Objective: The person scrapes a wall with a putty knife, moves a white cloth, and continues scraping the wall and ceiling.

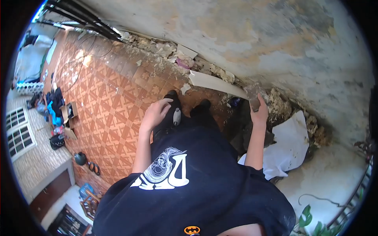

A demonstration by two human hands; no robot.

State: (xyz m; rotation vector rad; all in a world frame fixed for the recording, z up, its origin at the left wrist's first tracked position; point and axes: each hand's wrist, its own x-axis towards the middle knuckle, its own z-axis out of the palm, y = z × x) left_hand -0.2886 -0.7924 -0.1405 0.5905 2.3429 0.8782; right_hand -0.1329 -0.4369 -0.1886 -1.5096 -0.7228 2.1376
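In my right hand (260,110) is a flat, brownish-grey piece of rubble (252,93), raised beside the stained wall (275,43). The fingers wrap round its lower edge. My left hand (157,112) hangs over my left leg with its fingers loosely stretched and nothing in them. Near that hand, a small grey object (176,117) lies against my dark trousers; what it is I cannot make out. Beyond my right hand, rubble (279,104) is heaped along the wall, with a white sheet (291,141) beside it.
A long white board (214,83) lies by the wall base among broken plaster (157,49). Dark bars (84,17) lean at the upper left. On the patterned tile floor (106,94) stand a cardboard box (69,112), clothes and a dark round object (80,158).
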